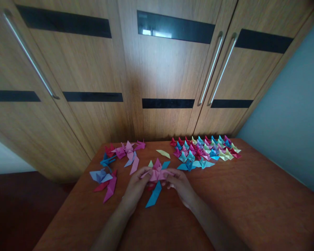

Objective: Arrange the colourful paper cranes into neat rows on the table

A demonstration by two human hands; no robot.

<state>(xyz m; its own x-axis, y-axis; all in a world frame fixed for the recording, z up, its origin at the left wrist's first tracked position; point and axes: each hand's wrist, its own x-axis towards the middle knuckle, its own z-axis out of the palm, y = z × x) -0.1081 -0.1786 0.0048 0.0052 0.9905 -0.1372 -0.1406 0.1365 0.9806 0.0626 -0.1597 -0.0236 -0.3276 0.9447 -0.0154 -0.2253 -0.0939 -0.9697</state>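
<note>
A pink origami crane [157,173] is stretched between my two hands, above the table's middle. My left hand [138,183] pinches its left wing. On the other side, my right hand [180,184] has closed on the right wing. Beneath the crane lies a blue folded paper strip [154,196], partly covered by the crane. A pale green paper tip and a bit of red paper show behind and below it; the rest of them is hidden.
Several small colourful origami pieces [199,148] stand in rows at the back right. Pink, blue and red cranes [99,175] and strips lie on the left. A yellow strip [163,153] lies behind my hands. The wooden table [238,198] backs onto a wardrobe [164,69].
</note>
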